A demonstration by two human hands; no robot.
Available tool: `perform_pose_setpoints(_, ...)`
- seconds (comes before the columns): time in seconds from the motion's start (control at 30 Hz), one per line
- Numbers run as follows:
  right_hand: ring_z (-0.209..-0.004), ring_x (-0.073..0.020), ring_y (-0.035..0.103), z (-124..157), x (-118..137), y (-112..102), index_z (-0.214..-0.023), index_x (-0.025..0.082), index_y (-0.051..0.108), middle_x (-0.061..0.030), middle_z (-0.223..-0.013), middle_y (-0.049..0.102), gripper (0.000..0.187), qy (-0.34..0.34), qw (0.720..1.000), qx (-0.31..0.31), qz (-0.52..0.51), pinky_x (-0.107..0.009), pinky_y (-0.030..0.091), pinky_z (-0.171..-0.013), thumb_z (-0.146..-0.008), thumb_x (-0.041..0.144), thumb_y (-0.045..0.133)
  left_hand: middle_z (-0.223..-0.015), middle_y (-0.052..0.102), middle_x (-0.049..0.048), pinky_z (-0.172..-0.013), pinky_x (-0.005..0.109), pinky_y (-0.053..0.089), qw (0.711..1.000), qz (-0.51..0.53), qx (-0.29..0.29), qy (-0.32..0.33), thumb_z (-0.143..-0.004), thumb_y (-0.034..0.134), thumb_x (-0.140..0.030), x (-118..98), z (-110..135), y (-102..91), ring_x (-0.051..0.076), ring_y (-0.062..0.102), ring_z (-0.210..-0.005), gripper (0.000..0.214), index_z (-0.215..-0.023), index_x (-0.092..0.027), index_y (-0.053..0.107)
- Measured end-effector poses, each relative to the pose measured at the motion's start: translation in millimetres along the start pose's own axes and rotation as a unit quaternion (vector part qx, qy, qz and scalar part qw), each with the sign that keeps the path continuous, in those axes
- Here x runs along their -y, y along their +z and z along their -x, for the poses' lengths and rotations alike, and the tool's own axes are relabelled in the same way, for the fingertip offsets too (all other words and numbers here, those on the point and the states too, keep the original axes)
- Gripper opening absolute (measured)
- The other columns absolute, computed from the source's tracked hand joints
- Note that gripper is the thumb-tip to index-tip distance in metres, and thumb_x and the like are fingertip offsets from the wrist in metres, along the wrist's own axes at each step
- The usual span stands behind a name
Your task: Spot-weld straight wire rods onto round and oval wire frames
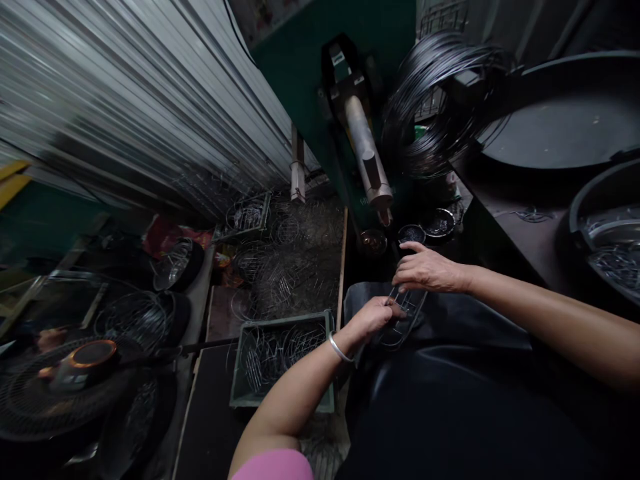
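Both hands hold one round wire rack [403,319] over my dark-clothed lap. My left hand [373,317], with a silver bangle on the wrist, pinches the rack's near left rim. My right hand [426,269] curls over its far rim, index finger stretched out. Just beyond the hands stands a green machine with a slanted metal cylinder [367,153] pointing down at them. A large coil of dark wire [440,93] hangs right of it.
A green crate [281,357] with several wire racks stands left of my knees, with a heap of wire racks [293,257] behind it. Small dishes [413,233] lie under the machine. A fan [75,380] is at lower left. Big round pans [565,113] sit on the right.
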State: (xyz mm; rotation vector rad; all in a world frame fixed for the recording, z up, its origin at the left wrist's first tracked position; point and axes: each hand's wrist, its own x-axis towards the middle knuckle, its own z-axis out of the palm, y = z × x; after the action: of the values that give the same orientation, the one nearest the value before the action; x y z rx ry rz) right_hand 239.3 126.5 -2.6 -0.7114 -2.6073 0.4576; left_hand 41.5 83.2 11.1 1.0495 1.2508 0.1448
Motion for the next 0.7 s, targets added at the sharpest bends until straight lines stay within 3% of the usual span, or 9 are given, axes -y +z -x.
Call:
perform_pose_setpoints(0.27, -0.086, -0.0187, 0.057, -1, 2, -2, -0.093, 0.028, 0.069, -0.0001, -0.077, 0.068, 0.033, -0.005, 1.000, -0.001, 0.011, -0.045, 0.013, -0.105, -0.093, 0.042, 0.039, -0.045, 0.038, -0.0049, -0.047, 0.026, 0.021, 0.997, -0.035, 0.051, -0.036, -0.054, 0.067, -0.025, -6, -6, 2.1, 0.008, 0.030, -0.046, 0.022, -0.046, -0.017, 0.047)
perform_pose_setpoints(0.5, -0.082, -0.0182, 0.057, 3, 1, 0, -0.093, 0.027, 0.069, -0.0008, -0.078, 0.068, 0.035, 0.002, 1.000, -0.001, -0.006, -0.046, 0.014, -0.104, -0.094, 0.042, 0.037, -0.052, 0.050, -0.0018, -0.053, 0.024, 0.029, 0.993, -0.002, 0.119, -0.004, -0.054, 0.070, -0.031, -3, -6, -4.2, 0.009, 0.040, -0.052, 0.021, -0.053, -0.015, 0.056)
perform_pose_setpoints(0.7, -0.083, -0.0182, 0.057, 5, 2, 1, -0.092, 0.027, 0.068, -0.0002, -0.077, 0.068, 0.033, 0.001, 1.000, 0.010, -0.004, -0.047, 0.012, -0.104, -0.094, 0.042, 0.039, -0.050, 0.049, -0.0034, -0.053, 0.024, 0.031, 0.984, -0.029, 0.177, 0.006, -0.053, 0.076, -0.032, -2, -13, -6.9, 0.008, 0.041, -0.049, 0.025, -0.054, -0.015, 0.057)
